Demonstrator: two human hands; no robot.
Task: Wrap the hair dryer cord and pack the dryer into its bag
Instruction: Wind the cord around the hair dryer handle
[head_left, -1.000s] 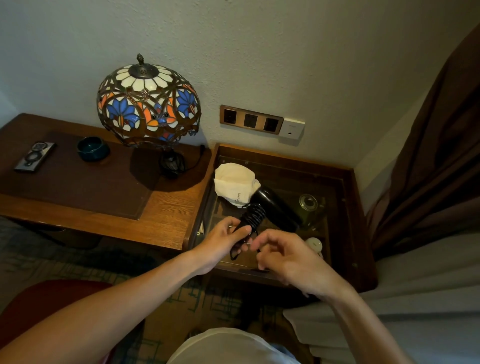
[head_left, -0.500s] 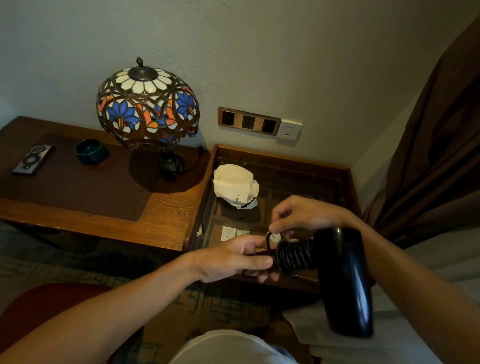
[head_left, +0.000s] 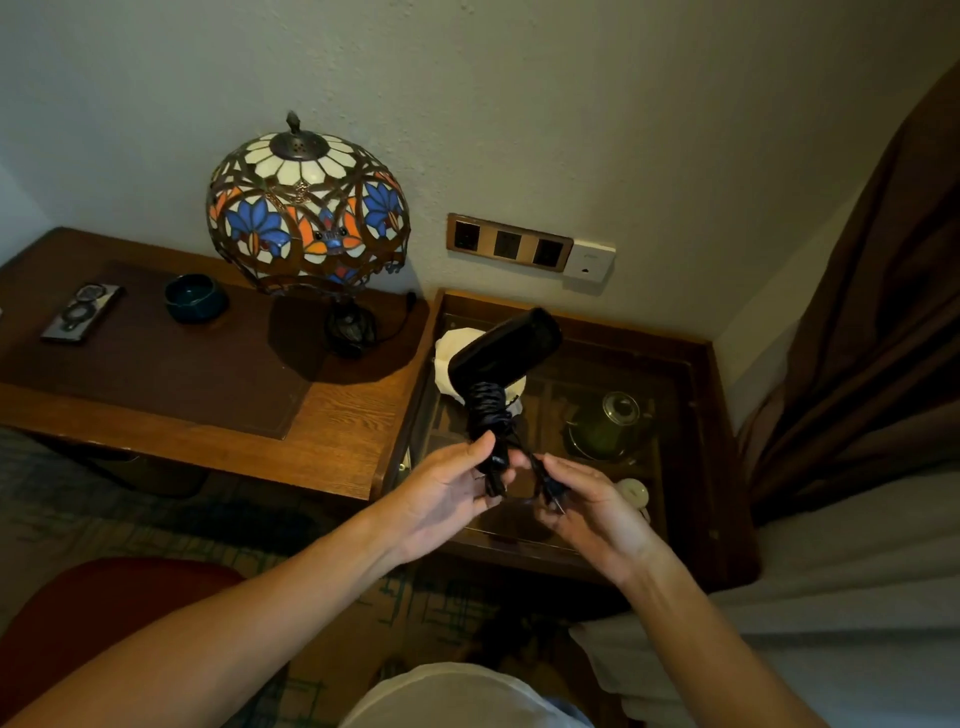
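The black hair dryer (head_left: 503, 347) stands upright above the glass-topped side table, barrel pointing up and right. Its black cord (head_left: 488, 410) is coiled around the handle. My left hand (head_left: 447, 493) grips the bottom of the handle with thumb and fingers. My right hand (head_left: 587, 506) pinches the loose plug end of the cord (head_left: 551, 486) just right of the handle. The white cloth bag (head_left: 448, 358) lies on the table behind the dryer, mostly hidden by it.
A stained-glass lamp (head_left: 306, 208) stands on the wooden desk (head_left: 337, 431) at left, with a dark bowl (head_left: 195, 297) and a small tray (head_left: 80, 312). Wall sockets (head_left: 509, 243) sit above the side table (head_left: 722, 467). A brown curtain (head_left: 878, 322) hangs at right.
The dryer swung from lying sideways at lower right to upright over the table. My right hand dropped from above the handle to beside it, holding the cord's plug end.
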